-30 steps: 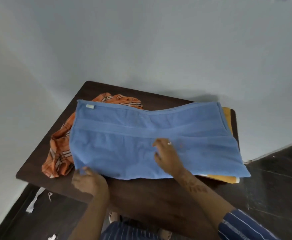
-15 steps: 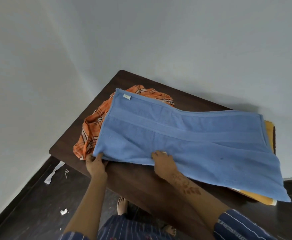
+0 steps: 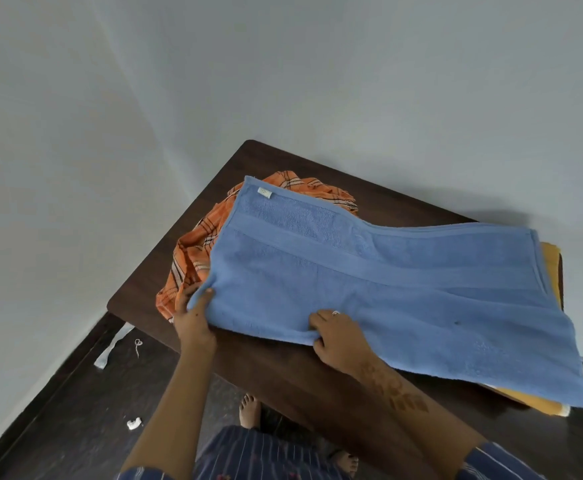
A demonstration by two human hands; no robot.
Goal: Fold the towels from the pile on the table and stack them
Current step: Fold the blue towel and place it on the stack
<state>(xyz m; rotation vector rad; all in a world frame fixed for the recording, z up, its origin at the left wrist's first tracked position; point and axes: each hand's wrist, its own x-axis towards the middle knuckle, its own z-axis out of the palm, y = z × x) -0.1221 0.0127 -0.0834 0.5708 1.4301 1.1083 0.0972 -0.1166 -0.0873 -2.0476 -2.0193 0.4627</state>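
Blue towel [image 3: 404, 292] is thick terry cloth, matt and nubbly, with a smoother woven band across it; orange checked cloth [image 3: 193, 258] looks thin, flat-woven and crumpled; yellow towel [image 3: 550, 268] beneath is matt cloth; table [image 3: 283, 368] is dark wood grain, smooth with a slight sheen; floor [image 3: 58, 410] is dark and dull; sleeve [image 3: 497, 462] is striped woven cloth

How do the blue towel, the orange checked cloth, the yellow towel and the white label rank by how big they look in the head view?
1. blue towel
2. orange checked cloth, partly covered
3. yellow towel, mostly hidden, so unsure
4. white label
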